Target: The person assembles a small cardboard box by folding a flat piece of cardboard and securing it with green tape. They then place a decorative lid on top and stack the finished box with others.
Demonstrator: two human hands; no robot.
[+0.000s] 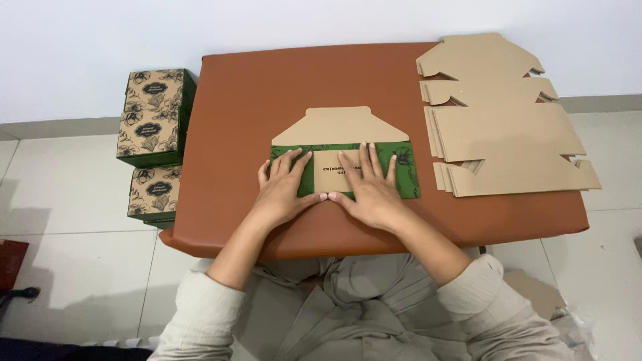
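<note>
at the far left, on the pale tiled floor (80,200) beside the surface, stand two finished boxes of brown card with dark flower prints and green sides (155,117), one behind the other. the surface itself is a rust-brown padded top (241,100) set against a white wall. near its front middle lies the flat unfolded box blank of green printed card with a plain brown flap (342,130) pointing away from the person. the left hand (284,190) lies palm down on the left half of the green strip, fingers spread and flat, pinching nothing. just beside it, the right hand (371,190) presses flat on the middle and right part, fingers fanned out over a brown label panel; the two thumbs nearly meet at the blank's near edge. the blank thus sits directly under both hands, its flap and its right end showing beyond them. at the right, well apart from the hands, a stack of plain brown flat card blanks (501,127) overhangs the surface's far right corner.
</note>
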